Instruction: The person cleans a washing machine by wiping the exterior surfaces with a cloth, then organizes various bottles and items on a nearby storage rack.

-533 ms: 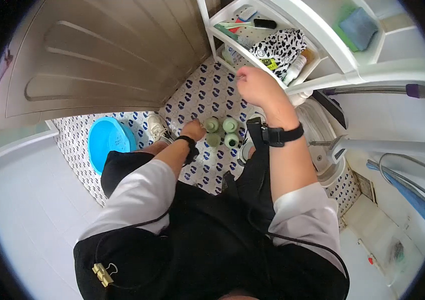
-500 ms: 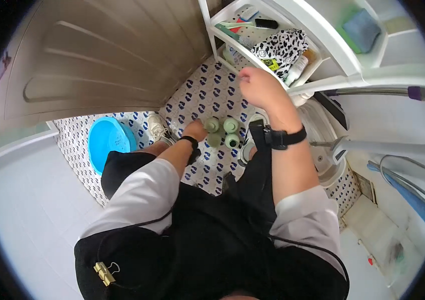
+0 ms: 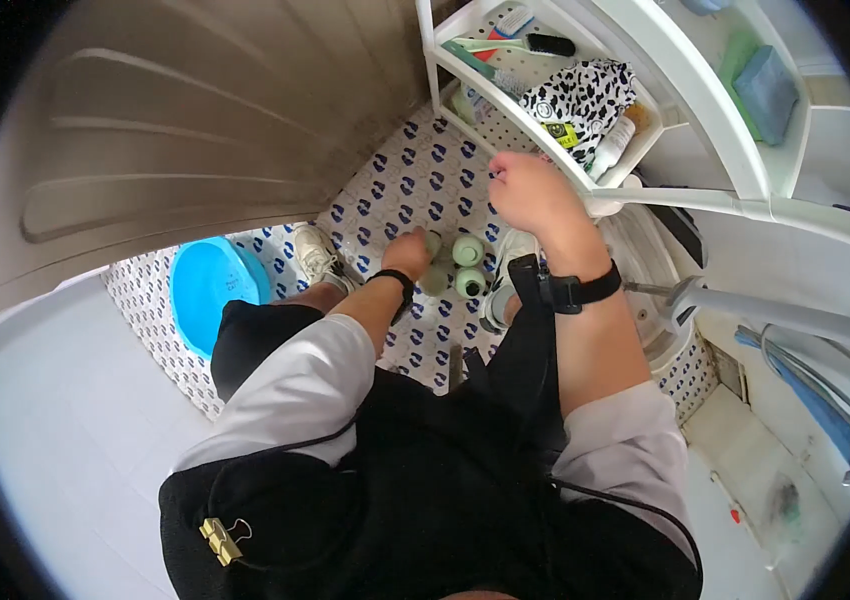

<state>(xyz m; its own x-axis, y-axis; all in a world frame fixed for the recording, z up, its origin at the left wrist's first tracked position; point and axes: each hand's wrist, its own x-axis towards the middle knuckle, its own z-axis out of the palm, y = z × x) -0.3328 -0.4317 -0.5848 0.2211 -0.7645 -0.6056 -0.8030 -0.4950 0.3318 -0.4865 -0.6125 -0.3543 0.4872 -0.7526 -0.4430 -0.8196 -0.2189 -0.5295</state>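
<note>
Left hand [image 3: 407, 252] has shifted right, up to a pale-green, round-topped container [image 3: 433, 243] beside similar containers [image 3: 468, 250] on footprint-patterned floor [image 3: 415, 185]; grip hidden, can't tell. Right hand [image 3: 533, 192] curled, contents unclear, near white plastic shelf [image 3: 505, 107]. Sideways nudge might topple neighbours.

Brown panelled door [image 3: 195, 150] at upper left; pale floor [image 3: 370, 215], blue footprint pattern; white wall [image 3: 65, 420] at left.

With four bottles [image 3: 468, 250] on the floor [image 3: 425, 345] as my clock's centre, I see the left hand [image 3: 407, 253], a shoe [image 3: 317, 252] and, farthest out, a basin [image 3: 195, 295] at nine. The door [image 3: 175, 140] stands at ten; the shelf [image 3: 520, 125], at one, holds brushes [image 3: 550, 45] and a cloth [image 3: 585, 100].
</note>
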